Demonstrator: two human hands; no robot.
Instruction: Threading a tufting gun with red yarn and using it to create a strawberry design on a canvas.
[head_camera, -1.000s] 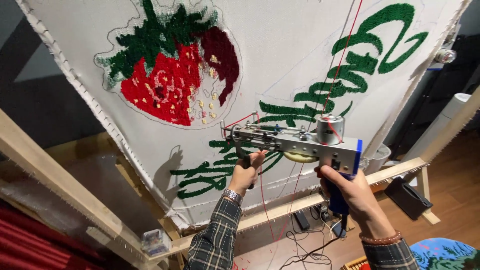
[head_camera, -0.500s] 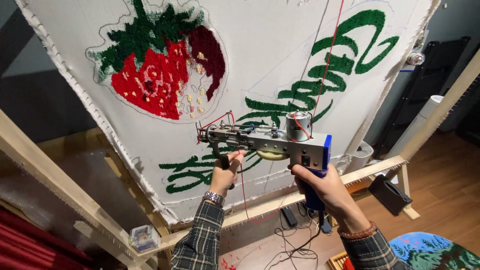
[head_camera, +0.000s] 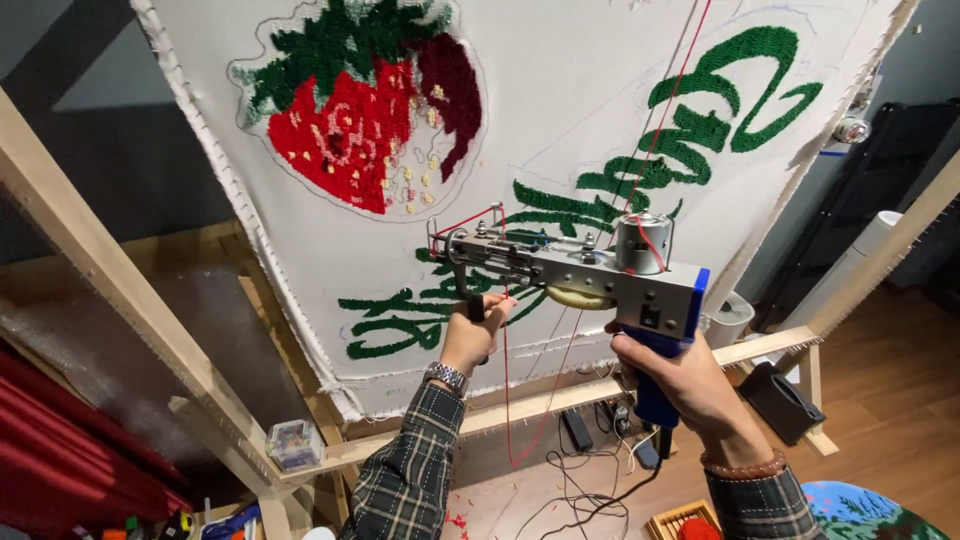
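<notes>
Nearest to us, our right hand (head_camera: 690, 385) is wrapped tight around the blue rear handle of the tufting gun (head_camera: 585, 272), fingers fully curled on the grip, a beaded bracelet (head_camera: 742, 466) at the wrist. Our left hand (head_camera: 472, 335) is closed in a fist around the gun's black front handle, thumb uppermost, with a metal watch (head_camera: 445, 376) at the cuff of a plaid sleeve.

We hold the gun level between both hands, just in front of the lower middle of the stretched white cloth (head_camera: 560, 110); we cannot tell whether its needle end, pointing left, touches the cloth. A red yarn (head_camera: 668, 105) comes down from above to the gun, and a loose red strand hangs below it.

On the cloth, green tufted lettering (head_camera: 700, 130) runs from lower left to upper right behind the gun. Up to the left sits a tufted strawberry (head_camera: 365, 125), red and dark maroon with green leaves.

The cloth is stretched on a wooden frame (head_camera: 110, 275). A small clear box (head_camera: 294, 443) rests on its lower rail, and black cables (head_camera: 590, 480) lie on the floor beneath.
</notes>
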